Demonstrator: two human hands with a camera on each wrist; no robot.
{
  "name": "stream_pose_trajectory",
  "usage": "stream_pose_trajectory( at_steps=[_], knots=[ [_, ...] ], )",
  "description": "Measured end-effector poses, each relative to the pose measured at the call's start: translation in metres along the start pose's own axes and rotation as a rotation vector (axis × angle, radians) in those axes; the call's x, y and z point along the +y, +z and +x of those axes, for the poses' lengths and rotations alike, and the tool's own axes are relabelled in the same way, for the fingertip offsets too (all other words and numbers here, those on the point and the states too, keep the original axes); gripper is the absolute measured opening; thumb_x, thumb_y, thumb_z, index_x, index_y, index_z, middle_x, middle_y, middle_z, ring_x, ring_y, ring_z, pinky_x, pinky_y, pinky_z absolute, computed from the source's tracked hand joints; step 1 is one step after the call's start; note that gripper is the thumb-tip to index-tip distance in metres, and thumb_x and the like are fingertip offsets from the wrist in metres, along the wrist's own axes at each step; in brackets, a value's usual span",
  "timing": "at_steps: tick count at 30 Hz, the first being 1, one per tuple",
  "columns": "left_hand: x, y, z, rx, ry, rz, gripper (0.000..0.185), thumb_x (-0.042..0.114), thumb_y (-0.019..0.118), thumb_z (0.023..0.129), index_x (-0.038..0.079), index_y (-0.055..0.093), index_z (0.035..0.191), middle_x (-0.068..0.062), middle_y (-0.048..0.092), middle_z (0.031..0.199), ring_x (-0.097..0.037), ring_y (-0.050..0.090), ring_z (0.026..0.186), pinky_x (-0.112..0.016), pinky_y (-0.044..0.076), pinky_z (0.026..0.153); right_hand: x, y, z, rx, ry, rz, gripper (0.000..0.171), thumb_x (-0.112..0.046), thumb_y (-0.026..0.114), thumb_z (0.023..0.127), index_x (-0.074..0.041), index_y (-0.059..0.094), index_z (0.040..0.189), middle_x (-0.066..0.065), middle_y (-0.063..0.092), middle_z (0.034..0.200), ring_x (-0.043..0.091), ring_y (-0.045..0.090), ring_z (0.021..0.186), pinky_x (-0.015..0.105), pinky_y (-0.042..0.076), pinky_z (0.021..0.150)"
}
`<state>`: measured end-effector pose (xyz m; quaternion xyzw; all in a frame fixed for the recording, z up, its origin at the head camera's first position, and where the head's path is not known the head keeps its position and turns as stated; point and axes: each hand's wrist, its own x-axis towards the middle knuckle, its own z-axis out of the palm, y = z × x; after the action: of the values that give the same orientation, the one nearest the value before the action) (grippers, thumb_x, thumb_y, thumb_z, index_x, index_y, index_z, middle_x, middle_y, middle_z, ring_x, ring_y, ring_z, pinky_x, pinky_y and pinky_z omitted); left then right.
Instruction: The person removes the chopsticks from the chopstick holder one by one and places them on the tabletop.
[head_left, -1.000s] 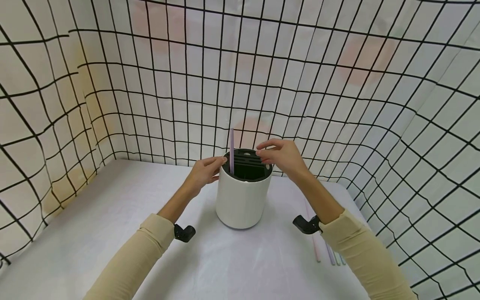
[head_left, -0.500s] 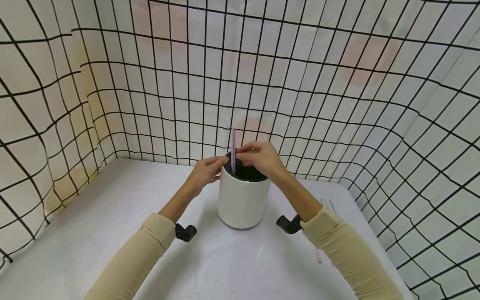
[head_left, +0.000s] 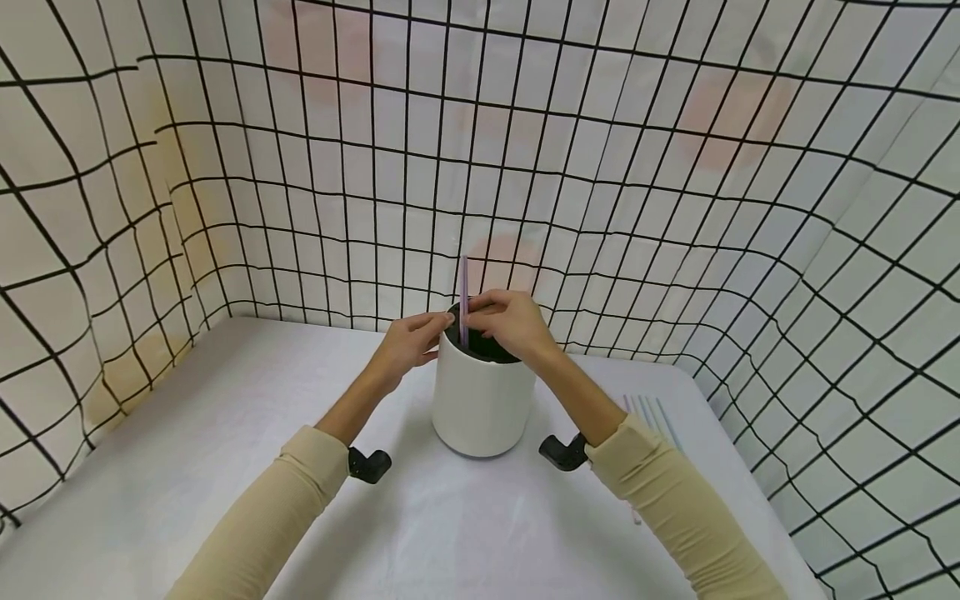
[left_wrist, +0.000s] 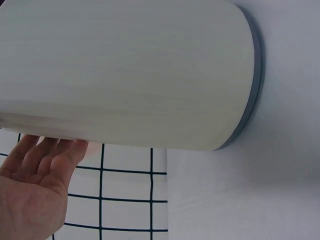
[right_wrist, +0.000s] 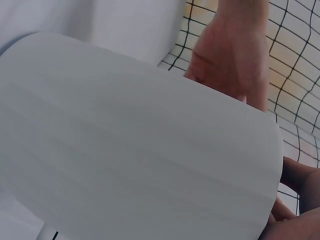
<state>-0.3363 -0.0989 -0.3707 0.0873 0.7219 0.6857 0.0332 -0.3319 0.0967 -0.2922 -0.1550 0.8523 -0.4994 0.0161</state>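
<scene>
Right hand (head_left: 504,323) is pinching the upright purple straw (head_left: 463,292) just left of its fingertips; left hand (head_left: 408,343), fingers relaxed, is steadying the white canister (head_left: 480,400) between both hands.

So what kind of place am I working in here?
Likely a staged recording booth, not a home: grid-print cloth walls on three sides, a white-covered table, and only a holder and straws on it.
</scene>
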Motion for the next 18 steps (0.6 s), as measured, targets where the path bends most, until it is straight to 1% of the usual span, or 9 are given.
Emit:
stream_pose_trajectory(
  at_steps=[3, 6, 10, 15, 18],
  knots=[
    [0.0005, -0.0008, -0.0002, -0.002, 0.001, 0.000, 0.057, 0.048, 0.061, 0.100, 0.010, 0.059, 0.143, -0.008, 0.055, 0.149, -0.025, 0.052, 0.140, -0.044, 0.050, 0.109, 0.0011, 0.0035, 0.0004, 0.011, -0.010, -0.010, 0.026, -0.014, 0.076, 0.092, -0.004, 0.073, 0.116, 0.014, 0.074, 0.116, 0.027, 0.070, 0.100, 0.046, 0.060, 0.092],
    [0.0007, -0.0008, -0.0002, -0.001, 0.001, -0.001, 0.056, 0.048, 0.061, 0.100, 0.010, 0.059, 0.142, -0.008, 0.055, 0.149, -0.025, 0.052, 0.140, -0.044, 0.051, 0.109, 0.0019, 0.0056, 0.0002, 0.029, -0.020, -0.023, 0.024, -0.013, 0.076, 0.092, -0.004, 0.073, 0.114, 0.014, 0.075, 0.114, 0.028, 0.070, 0.100, 0.047, 0.060, 0.092],
    [0.0010, -0.0003, -0.0006, 0.006, -0.003, 0.000, 0.055, 0.048, 0.062, 0.100, 0.011, 0.060, 0.141, -0.007, 0.056, 0.148, -0.024, 0.053, 0.139, -0.042, 0.051, 0.108, 0.0023, 0.0064, 0.0001, 0.042, -0.034, -0.016, 0.023, -0.011, 0.077, 0.091, -0.003, 0.074, 0.112, 0.015, 0.076, 0.110, 0.027, 0.072, 0.100, 0.048, 0.060, 0.091],
    [0.0019, -0.0001, -0.0011, 0.005, -0.005, -0.003, 0.056, 0.048, 0.062, 0.100, 0.011, 0.060, 0.142, -0.007, 0.055, 0.149, -0.025, 0.052, 0.139, -0.043, 0.051, 0.108, 0.0003, 0.0019, 0.0011, 0.044, -0.041, 0.039, 0.023, -0.009, 0.077, 0.090, -0.002, 0.073, 0.112, 0.015, 0.076, 0.109, 0.026, 0.074, 0.092, 0.035, 0.064, 0.081],
    [0.0023, 0.0002, -0.0008, 0.005, -0.006, -0.008, 0.055, 0.047, 0.062, 0.100, 0.011, 0.060, 0.142, -0.007, 0.056, 0.149, -0.025, 0.052, 0.139, -0.044, 0.051, 0.109, -0.0037, -0.0032, 0.0017, 0.043, -0.032, 0.098, 0.023, -0.007, 0.075, 0.090, 0.000, 0.072, 0.112, 0.017, 0.075, 0.108, 0.027, 0.074, 0.086, 0.033, 0.065, 0.077]
  ],
)
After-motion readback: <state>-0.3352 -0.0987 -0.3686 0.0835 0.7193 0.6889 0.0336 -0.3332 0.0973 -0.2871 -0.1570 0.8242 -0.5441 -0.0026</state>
